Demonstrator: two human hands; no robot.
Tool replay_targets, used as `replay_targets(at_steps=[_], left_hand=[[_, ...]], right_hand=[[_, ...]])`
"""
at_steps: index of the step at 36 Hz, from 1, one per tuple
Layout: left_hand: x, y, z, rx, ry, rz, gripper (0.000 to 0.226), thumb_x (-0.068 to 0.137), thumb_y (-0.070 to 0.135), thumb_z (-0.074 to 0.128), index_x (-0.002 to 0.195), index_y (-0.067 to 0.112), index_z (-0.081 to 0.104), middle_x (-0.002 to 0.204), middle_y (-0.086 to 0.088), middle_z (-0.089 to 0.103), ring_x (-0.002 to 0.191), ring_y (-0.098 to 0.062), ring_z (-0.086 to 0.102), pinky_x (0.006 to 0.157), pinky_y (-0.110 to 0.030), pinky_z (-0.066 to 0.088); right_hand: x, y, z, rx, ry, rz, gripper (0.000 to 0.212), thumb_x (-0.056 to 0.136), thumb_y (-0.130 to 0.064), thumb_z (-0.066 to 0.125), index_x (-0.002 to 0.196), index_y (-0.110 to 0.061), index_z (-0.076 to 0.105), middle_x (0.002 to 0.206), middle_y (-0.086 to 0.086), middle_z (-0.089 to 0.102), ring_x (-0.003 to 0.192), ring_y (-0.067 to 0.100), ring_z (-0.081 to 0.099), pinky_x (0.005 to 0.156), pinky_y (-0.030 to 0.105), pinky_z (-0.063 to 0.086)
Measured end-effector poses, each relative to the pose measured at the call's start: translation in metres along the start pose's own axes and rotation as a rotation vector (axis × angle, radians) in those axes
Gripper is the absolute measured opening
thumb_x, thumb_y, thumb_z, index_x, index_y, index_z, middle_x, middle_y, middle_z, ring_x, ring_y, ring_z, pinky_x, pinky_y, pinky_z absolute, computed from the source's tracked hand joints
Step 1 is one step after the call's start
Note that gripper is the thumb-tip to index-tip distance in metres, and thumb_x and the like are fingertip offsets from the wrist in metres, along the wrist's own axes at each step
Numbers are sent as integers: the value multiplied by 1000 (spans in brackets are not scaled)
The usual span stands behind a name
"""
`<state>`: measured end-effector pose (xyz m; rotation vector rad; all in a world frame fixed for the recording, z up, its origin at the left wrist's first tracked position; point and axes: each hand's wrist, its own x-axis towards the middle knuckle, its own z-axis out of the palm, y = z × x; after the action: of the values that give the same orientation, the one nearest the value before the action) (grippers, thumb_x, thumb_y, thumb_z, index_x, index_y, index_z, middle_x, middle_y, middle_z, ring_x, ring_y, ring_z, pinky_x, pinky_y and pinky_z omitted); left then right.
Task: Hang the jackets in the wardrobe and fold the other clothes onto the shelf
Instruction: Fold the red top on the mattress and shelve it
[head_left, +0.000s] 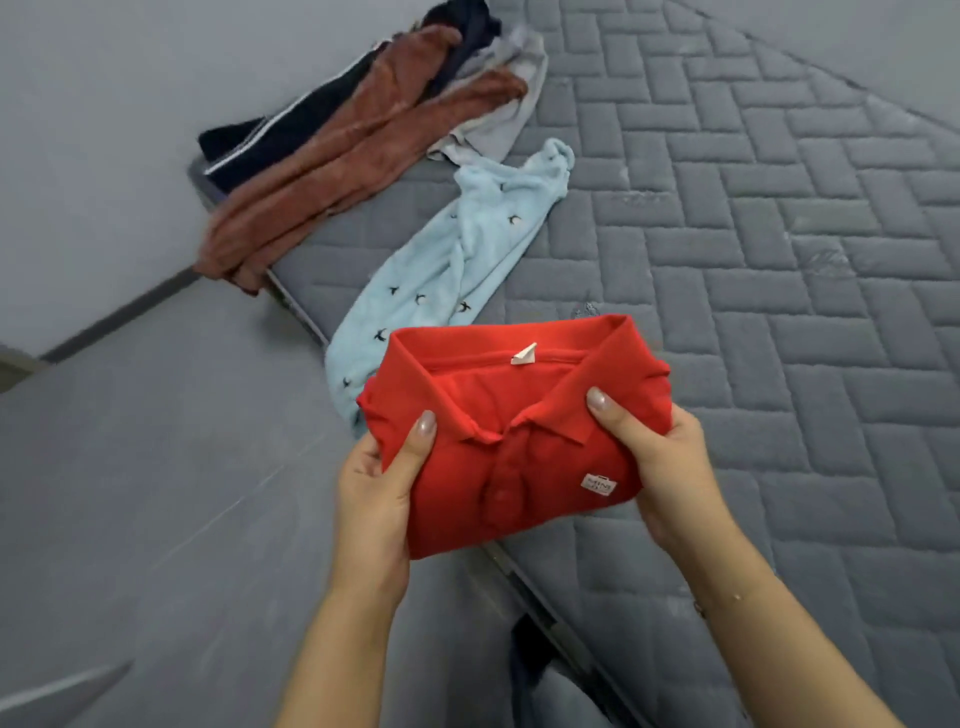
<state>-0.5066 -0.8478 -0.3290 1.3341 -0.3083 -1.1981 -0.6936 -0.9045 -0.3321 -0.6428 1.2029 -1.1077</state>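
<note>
Two hands held one folded red polo (511, 457) between them, lifted clear of the mattress (753, 260) and floor (156, 467). The left hand (376, 483) clamped the polo's left edge, thumb (415, 441) pressed flat on top of the fabric and the other fingers curled underneath, out of sight. The right hand (662, 467) clamped the right edge the same way, thumb (608, 410) lying on the collar's right wing. Between the two grips the polo sat as a compact rectangle, collar up and away from the person, placket running down the middle. A white neck tag (523, 355) showed inside the collar, beyond both thumbs, and a small white label (598, 484) sat on the chest just inside the right grip.

Beyond the left grip, partly tucked behind the polo, a pale blue garment (457, 260) with small dark motifs lay stretched on the mattress edge. Farther out from the grips, a brown garment (337, 161) draped over the mattress corner. A dark garment (270, 140) with a white stripe lay beside it on its far side, and a grey garment (498, 119) was crumpled to its right. The quilted grey mattress spread under and to the right of the right grip; the grey floor lay below and to the left of the left grip.
</note>
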Motion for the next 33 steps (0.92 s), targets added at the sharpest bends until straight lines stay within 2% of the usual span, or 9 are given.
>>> replay_targets(at_steps=[3,6,13,18,21,23,25,28,33], left_hand=[[-45,57,-43,-63,61,75,47,71,30,72,112,6,69,104,-13,74,91,-20,72,68,-24,57],[-93,117,-89,-126,97,186,49,71,28,71,114,4,67,104,-13,74,90,-18,72,68,-22,56],[-193,237,-201,-127,244,486,43,69,35,73,107,14,70,106,-8,74,95,-19,72,70,-21,56],[-244,296,-264,-177,452,682,34,68,33,73,97,16,77,103,-8,75,92,-18,72,67,-20,56],[-270,322,-296,-201,599,779,37,63,36,76,96,20,77,102,-9,75,92,-19,73,66,-21,57],[-286,338,-316,-209,700,840,41,63,36,77,99,17,76,104,-11,74,94,-22,72,67,-23,57],[-303,354,-333,-184,782,897,39,65,37,76,101,22,76,105,-11,74,95,-22,72,69,-23,56],[-328,373,-356,-141,925,986,34,67,36,76,101,32,75,106,-6,74,96,-17,72,70,-19,55],[-377,390,-391,-108,1161,1080,37,66,37,79,102,31,75,108,-3,74,100,-17,71,73,-20,56]], right_hand=[[-46,-23,60,-24,-130,-35,30,59,-21,79,86,-10,75,90,9,76,79,16,73,63,23,56],[-95,-47,124,-60,-272,-73,25,59,-22,80,81,-11,77,90,9,76,79,17,73,64,23,56],[-205,-81,277,-106,-644,-158,23,59,-27,81,78,-15,79,88,9,76,78,17,72,64,24,56],[-266,-88,381,-123,-917,-151,32,54,-32,83,80,-15,79,89,11,76,79,20,72,64,26,57],[-296,-86,440,-121,-1098,-112,36,54,-32,83,85,-14,79,91,11,76,82,22,74,64,26,57],[-318,-82,477,-122,-1218,-89,33,55,-33,83,86,-21,79,91,8,76,83,22,74,63,24,57],[-339,-76,512,-118,-1318,-60,30,56,-33,83,85,-25,79,90,7,76,82,21,74,61,24,57],[-374,-64,561,-125,-1456,6,29,56,-31,83,83,-23,79,88,8,76,80,22,74,59,25,57],[-440,-40,619,-99,-1700,127,22,63,-24,82,85,-18,79,91,8,76,80,20,74,57,23,56]])
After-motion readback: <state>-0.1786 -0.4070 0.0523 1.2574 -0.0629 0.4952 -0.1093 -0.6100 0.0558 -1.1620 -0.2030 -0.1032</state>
